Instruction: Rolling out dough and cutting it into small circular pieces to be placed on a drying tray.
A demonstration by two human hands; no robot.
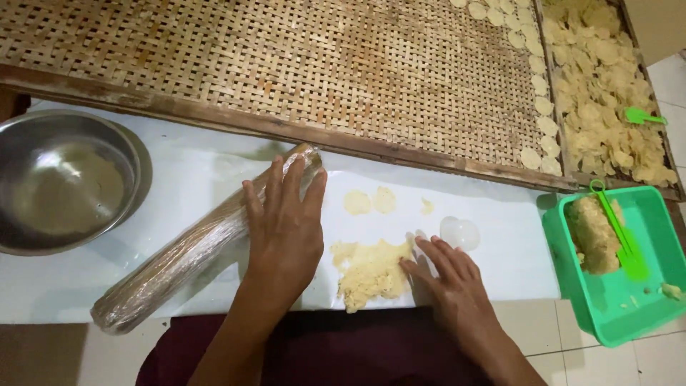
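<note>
My left hand (286,229) lies flat, fingers spread, on a long rolling pin wrapped in clear plastic (193,250) that runs diagonally across the white sheet (200,164). My right hand (446,275) rests palm down on the sheet, its fingertips touching the right edge of a flattened patch of pale yellow dough (371,268). Two small dough discs (370,201) and a scrap lie just beyond the patch. A small clear round cutter (459,232) sits by my right fingertips.
A steel bowl (64,179) stands at the left. A large woven bamboo tray (321,71) lies behind, with round dough discs (547,125) along its right edge and another tray heaped with discs (607,86). A green tub (629,286) at right holds dough and a green spatula.
</note>
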